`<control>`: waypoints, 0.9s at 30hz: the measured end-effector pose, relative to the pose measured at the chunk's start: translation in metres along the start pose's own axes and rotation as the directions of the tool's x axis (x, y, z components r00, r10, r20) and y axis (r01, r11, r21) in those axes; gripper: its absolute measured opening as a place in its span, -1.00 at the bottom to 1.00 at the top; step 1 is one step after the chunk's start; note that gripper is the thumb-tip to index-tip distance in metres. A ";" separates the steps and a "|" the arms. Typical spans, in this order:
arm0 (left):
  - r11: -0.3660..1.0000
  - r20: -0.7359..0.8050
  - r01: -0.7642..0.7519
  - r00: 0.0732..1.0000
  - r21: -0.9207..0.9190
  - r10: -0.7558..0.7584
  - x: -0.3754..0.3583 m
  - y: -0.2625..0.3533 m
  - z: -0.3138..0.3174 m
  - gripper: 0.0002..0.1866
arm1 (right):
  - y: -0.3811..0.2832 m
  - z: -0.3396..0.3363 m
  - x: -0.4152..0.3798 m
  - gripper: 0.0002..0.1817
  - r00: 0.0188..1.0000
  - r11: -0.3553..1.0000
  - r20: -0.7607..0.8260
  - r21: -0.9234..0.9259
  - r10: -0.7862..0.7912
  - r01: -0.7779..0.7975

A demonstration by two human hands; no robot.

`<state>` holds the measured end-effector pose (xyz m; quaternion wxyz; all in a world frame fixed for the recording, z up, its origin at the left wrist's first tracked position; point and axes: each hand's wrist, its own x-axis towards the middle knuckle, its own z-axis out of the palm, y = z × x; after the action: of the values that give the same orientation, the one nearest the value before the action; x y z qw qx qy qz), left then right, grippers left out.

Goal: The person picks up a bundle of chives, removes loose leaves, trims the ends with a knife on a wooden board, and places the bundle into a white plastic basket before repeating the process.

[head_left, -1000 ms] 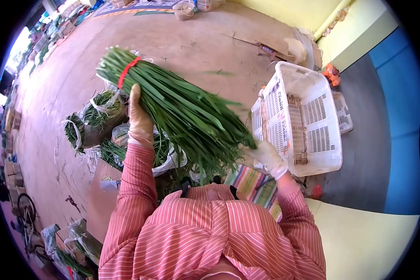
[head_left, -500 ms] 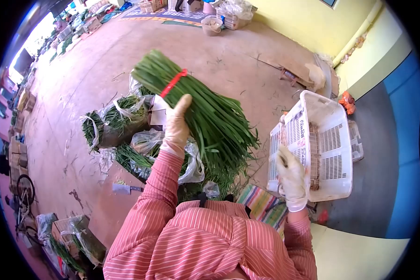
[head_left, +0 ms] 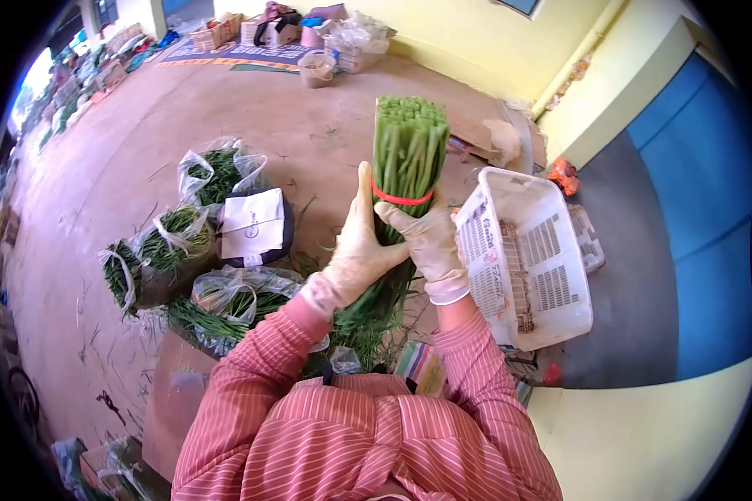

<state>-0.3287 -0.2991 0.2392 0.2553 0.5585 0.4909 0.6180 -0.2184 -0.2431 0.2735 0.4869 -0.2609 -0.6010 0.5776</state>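
Note:
A thick bundle of garlic chives (head_left: pixel 409 142) stands upright before me, cut stem ends uppermost. A red tie (head_left: pixel 403 199) circles it, and the green leaves hang down past my wrists. My left hand (head_left: pixel 359 250), in a pale glove, is wrapped against the left side, thumb side up along the stems. From the right, my right hand (head_left: pixel 430 242), gloved too, grips the bundle just under the tie. Some fingers of both hands are hidden behind the leaves.
A white plastic crate (head_left: pixel 491 275) stands close on my right. To the left lie plastic bags of greens (head_left: pixel 175 255) and a dark bag with a white printed panel (head_left: pixel 253 225). A bucket (head_left: pixel 317 70) stands farther off, near the yellow wall (head_left: pixel 459 42).
My right hand has come from beside the crate onto the bundle. The bundle has turned from slanted to upright, and my left hand still holds it. The view has shifted right.

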 end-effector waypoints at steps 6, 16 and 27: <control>0.926 0.115 0.259 0.965 -0.275 -0.236 0.015 -0.034 -0.036 -0.22 | -0.009 -0.052 -0.029 -0.33 0.995 0.992 -0.023 0.077 0.097 -0.095; 0.378 0.549 0.697 0.715 -0.610 -0.432 -0.004 -0.066 0.071 -0.18 | 0.022 -0.082 -0.044 -0.25 0.964 0.958 0.008 0.105 0.266 -0.265; 0.565 0.529 0.606 0.786 -0.560 -0.320 0.061 -0.091 0.242 -0.28 | 0.062 -0.248 -0.027 0.32 0.960 0.987 -0.237 0.093 0.151 -0.133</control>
<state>-0.1369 -0.1335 0.1594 0.6916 0.3698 0.2900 0.5484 -0.0030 -0.1455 0.1715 0.5238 -0.3536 -0.4940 0.5971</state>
